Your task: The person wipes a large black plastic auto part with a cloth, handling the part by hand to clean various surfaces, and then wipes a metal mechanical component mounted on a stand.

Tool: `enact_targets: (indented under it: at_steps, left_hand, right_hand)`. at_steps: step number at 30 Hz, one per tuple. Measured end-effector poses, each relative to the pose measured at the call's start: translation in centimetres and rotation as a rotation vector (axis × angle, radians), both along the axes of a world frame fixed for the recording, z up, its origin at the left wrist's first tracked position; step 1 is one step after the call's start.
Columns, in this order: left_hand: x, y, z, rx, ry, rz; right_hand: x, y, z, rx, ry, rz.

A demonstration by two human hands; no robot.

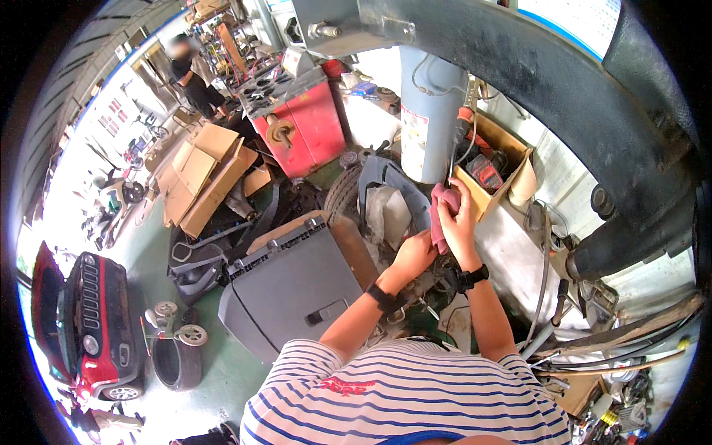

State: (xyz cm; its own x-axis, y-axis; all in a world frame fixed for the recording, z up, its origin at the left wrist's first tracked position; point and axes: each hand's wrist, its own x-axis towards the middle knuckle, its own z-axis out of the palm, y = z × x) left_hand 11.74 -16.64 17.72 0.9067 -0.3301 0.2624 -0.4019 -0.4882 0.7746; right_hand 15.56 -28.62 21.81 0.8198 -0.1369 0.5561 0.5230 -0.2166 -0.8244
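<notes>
A dark red cloth point(440, 231) is bunched between my two hands, in front of the grey-blue cylinder point(423, 111). My right hand point(463, 226) closes on it from the right, with fingers bent over its upper part. Lower down, my left hand point(415, 256) is closed at the cloth's bottom end, its fingertips partly hidden. A thin metal rod point(453, 157) runs from an orange-ended piece point(464, 116) down to the top of the cloth. Whether the cloth is wrapped around the rod, I cannot tell.
A large grey plastic panel point(293, 285) lies left of my arms, beside a tire point(343, 194). An open cardboard box point(486, 196) holds tools. A thick black metal arm point(519, 52) hangs overhead. Far left are a red machine cabinet point(304, 122), a red toy car point(93, 326) and another person point(199, 81).
</notes>
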Motion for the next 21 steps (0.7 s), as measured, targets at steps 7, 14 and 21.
enact_targets:
  at_steps: [7, 14, 21]
  left_hand:
    - [-0.3, -1.3, -3.5, -0.106, -0.009, -0.040]
    - [-1.5, -1.9, -12.1, 0.050, 0.149, -0.092]
    - [-1.6, -1.6, -13.7, -0.202, 0.162, -0.112]
  right_hand:
    - [-0.3, -1.3, -2.6, 0.245, 0.256, 0.124]
    - [-0.2, -2.0, -4.1, 0.327, 0.310, 0.128]
    - [0.6, -1.8, -5.5, 0.549, 0.522, 0.251]
